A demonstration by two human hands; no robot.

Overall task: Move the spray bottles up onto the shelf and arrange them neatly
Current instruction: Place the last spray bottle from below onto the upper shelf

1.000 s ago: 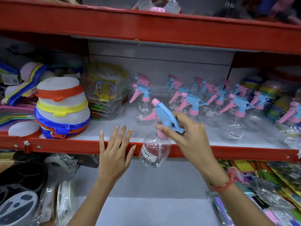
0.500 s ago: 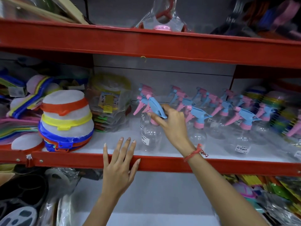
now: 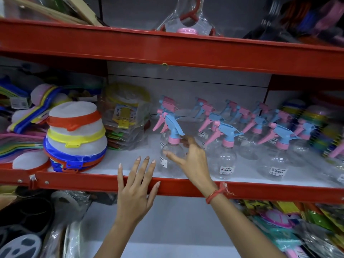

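A clear spray bottle (image 3: 172,131) with a blue trigger head and pink collar stands upright on the white shelf board (image 3: 128,162), leftmost in the front row. My right hand (image 3: 191,159) is against its right side with fingers spread, thumb across the front of the body and fingertips at the pink collar. My left hand (image 3: 136,185) lies flat on the red front rail (image 3: 270,192), fingers apart and holding nothing. Several more spray bottles (image 3: 226,157) stand in rows to the right, some partly hidden behind others.
A stack of round mesh covers (image 3: 74,138) with orange, yellow and blue rims fills the shelf's left part, with bagged packets (image 3: 126,116) behind. The red upper shelf beam (image 3: 167,49) hangs close above. Packaged goods (image 3: 307,229) lie on the lower level at right.
My right hand carried the bottle from below the rail up onto the shelf, stood it at the left of the row, then slid off the trigger head with fingers spreading. My left hand stayed put.
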